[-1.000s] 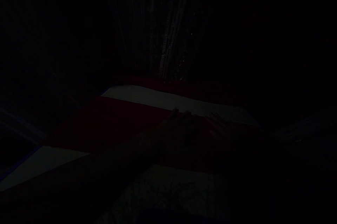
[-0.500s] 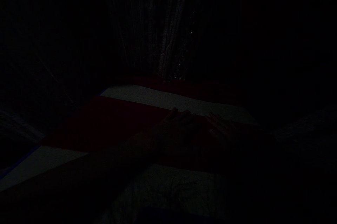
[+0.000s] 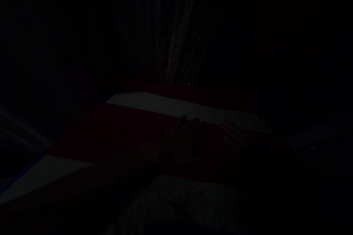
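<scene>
A red-and-white striped sheet [image 3: 110, 130] spreads from six o'clock toward twelve. Over its middle red band, the left hand [image 3: 186, 134] stretches its fingers; at its three o'clock, the right hand [image 3: 234, 134] does likewise. Beyond, at twelve, rises glinting, streaked material [image 3: 173, 54].

Striped cloth [image 3: 118, 132]: dark red bands are alternating with greyish-white ones; a thin blue edge [image 3: 24, 171] is running along its left side.

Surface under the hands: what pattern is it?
The surface has broad dark-red and pale bands, seen dimly in the head view.
</scene>
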Available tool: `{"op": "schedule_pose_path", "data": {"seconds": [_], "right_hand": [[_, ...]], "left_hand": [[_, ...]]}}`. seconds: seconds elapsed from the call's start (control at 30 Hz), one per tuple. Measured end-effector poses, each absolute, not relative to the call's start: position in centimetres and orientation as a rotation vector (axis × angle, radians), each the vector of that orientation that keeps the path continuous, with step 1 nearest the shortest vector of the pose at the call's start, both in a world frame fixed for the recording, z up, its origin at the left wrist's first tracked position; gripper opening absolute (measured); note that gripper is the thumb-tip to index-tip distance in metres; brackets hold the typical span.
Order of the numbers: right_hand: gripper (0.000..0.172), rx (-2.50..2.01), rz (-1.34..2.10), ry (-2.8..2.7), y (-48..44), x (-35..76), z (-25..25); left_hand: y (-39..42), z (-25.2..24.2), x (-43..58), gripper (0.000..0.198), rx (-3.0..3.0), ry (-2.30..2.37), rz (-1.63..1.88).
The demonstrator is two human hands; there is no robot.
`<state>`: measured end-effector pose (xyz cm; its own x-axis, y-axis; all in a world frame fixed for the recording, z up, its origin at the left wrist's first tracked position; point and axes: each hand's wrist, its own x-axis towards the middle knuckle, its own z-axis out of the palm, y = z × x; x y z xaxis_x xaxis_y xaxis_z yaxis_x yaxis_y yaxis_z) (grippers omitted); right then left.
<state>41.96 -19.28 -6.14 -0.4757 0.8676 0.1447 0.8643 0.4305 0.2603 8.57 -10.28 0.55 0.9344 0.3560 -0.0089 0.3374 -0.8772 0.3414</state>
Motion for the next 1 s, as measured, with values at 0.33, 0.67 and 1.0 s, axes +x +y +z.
{"op": "schedule_pose_path", "data": {"seconds": [0.33,0.67,1.0], "right_hand": [[0.06,1.789,0.558,2.727,-18.2,40.2,-7.9],[0.051,1.708,0.585,2.725,-18.0,43.6,-8.1],[0.053,1.918,0.385,2.657,-17.3,44.4,-8.8]], "left_hand": [[-10.2,0.4,8.7,0.092,2.785,0.521,0.078],[-10.1,0.1,8.7,0.094,2.768,0.512,0.094],[-10.2,0.5,8.8,0.091,2.779,0.515,0.046]]}}
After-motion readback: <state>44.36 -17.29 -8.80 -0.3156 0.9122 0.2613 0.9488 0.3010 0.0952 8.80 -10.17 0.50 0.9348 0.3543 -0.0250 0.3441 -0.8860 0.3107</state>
